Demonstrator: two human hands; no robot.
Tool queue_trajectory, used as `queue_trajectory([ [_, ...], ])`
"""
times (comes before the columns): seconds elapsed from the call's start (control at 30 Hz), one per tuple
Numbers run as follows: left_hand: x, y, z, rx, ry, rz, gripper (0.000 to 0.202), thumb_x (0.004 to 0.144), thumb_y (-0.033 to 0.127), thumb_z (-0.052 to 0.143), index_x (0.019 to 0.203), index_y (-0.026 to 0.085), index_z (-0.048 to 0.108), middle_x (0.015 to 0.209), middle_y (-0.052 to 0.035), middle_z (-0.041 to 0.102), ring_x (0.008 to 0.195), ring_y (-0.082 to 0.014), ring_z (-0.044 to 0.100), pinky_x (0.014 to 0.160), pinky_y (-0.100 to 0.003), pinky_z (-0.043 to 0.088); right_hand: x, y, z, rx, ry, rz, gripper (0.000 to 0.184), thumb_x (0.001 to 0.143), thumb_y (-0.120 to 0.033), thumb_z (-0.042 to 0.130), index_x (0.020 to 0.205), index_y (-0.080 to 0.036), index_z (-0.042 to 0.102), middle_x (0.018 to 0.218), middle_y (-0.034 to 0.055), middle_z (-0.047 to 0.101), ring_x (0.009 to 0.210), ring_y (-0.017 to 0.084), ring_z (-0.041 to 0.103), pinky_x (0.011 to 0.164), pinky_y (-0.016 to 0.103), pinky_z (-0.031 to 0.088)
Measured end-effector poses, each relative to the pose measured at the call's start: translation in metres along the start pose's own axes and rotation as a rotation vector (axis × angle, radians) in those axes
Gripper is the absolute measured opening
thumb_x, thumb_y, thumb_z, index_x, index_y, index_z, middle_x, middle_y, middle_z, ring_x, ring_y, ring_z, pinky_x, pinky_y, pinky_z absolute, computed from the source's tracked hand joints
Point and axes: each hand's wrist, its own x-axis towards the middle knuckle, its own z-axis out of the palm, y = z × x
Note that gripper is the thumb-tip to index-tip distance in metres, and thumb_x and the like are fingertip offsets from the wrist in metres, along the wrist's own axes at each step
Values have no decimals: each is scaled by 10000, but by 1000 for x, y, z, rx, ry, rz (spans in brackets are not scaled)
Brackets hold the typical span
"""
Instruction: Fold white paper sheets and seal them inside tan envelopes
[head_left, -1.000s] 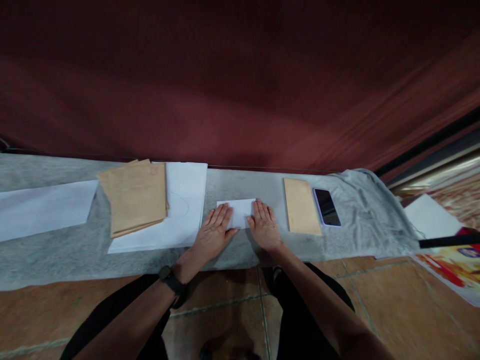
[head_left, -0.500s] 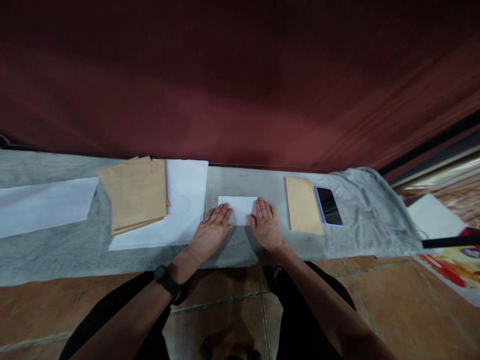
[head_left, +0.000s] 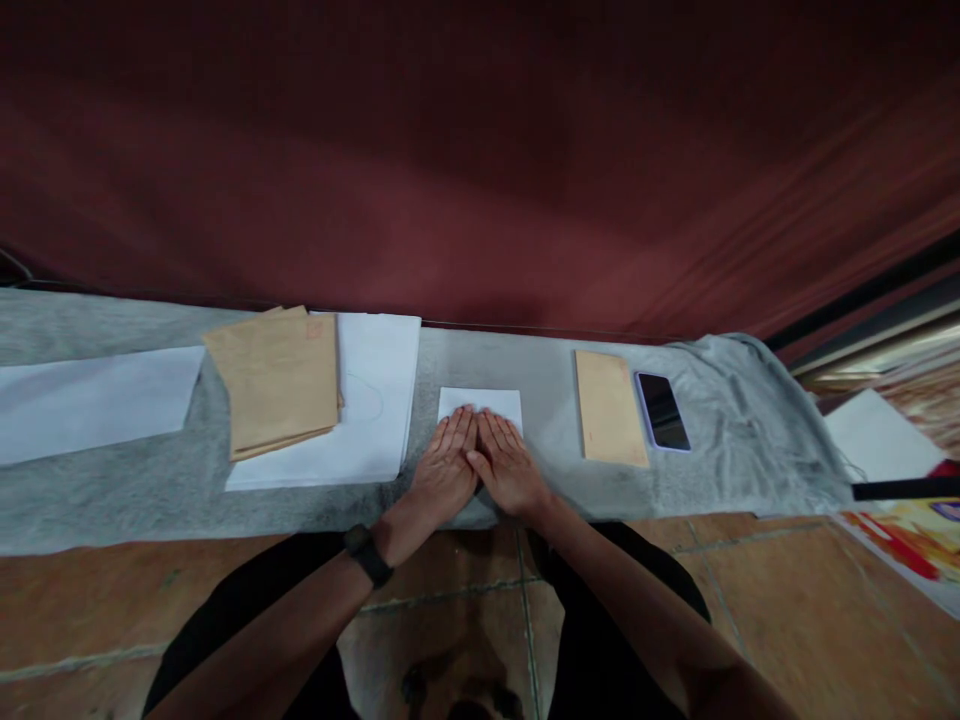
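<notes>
A small white folded sheet of paper (head_left: 480, 398) lies on the grey cloth, its near part covered by my hands. My left hand (head_left: 448, 462) rests flat on its left side, fingers stretched forward. Beside it, my right hand (head_left: 511, 470) lies flat on the right side, the two hands touching near the middle. To the left, several brown envelopes (head_left: 285, 375) sit fanned on a stack of white paper (head_left: 379, 400). A single brown envelope (head_left: 609, 405) lies to the right of my hands.
Right of the single envelope is a phone (head_left: 663, 412) in a pale purple case. A long white sheet (head_left: 97, 395) lies at far left. The grey cloth (head_left: 540, 370) covers a narrow bench against a dark red surface (head_left: 480, 250). Floor tiles (head_left: 780, 570) show in front.
Both hands have slid inward along the small white paper, from its two sides to its middle, and now meet. The view has shifted slightly.
</notes>
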Motion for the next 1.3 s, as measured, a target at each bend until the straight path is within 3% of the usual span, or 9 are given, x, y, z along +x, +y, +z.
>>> queue_trajectory([
  [0.2,-8,-5,-3,-11,11,-61,678,1004,336,418,1593,24,294,1666,-224,295,1575,-307,226,1268,-490,270,-12,19,-2,-88,33,-50,691,1066,-498,390,1594,-55,333,1667,186,317,1570,276,258,1281,492,262],
  [0.43,-14,-6,-3,0,58,-149,808,1010,550,425,1586,2,279,1651,-261,302,1558,-339,273,1253,-509,290,-19,27,-3,-133,67,-4,719,1061,-499,401,1605,-42,293,1666,215,301,1555,314,287,1263,526,277],
  [0.67,-20,-8,-4,-24,87,-192,860,997,619,408,1594,17,267,1646,-248,326,1542,-344,313,1250,-513,298,-27,38,-6,-154,104,35,706,1061,-475,402,1607,-41,288,1652,226,328,1539,333,319,1244,544,307],
  [0.83,-19,-8,-9,-11,98,-240,736,1034,486,375,1555,-32,335,1619,-278,359,1534,-358,325,1253,-528,291,-29,37,-8,-142,149,98,697,1066,-470,390,1572,6,343,1634,273,333,1546,383,288,1234,603,287],
  [0.93,-11,-5,-14,-23,117,-209,668,1038,382,363,1574,-13,308,1633,-257,344,1555,-338,279,1267,-536,259,-21,28,-12,-97,148,121,686,1069,-468,380,1585,-19,333,1648,258,312,1554,375,273,1237,618,270],
  [1.1,9,0,-7,-57,68,-37,671,984,204,341,1622,42,210,1668,-205,306,1583,-292,199,1276,-515,249,4,5,-16,4,31,61,634,1094,-462,268,1621,-110,296,1682,143,299,1578,261,240,1290,498,238],
  [1.3,30,-6,7,0,-28,-28,667,950,175,373,1589,4,285,1658,-231,315,1580,-305,202,1281,-504,231,29,-3,-10,49,6,89,647,1100,-477,229,1606,-85,326,1660,138,356,1567,219,270,1304,431,220],
])
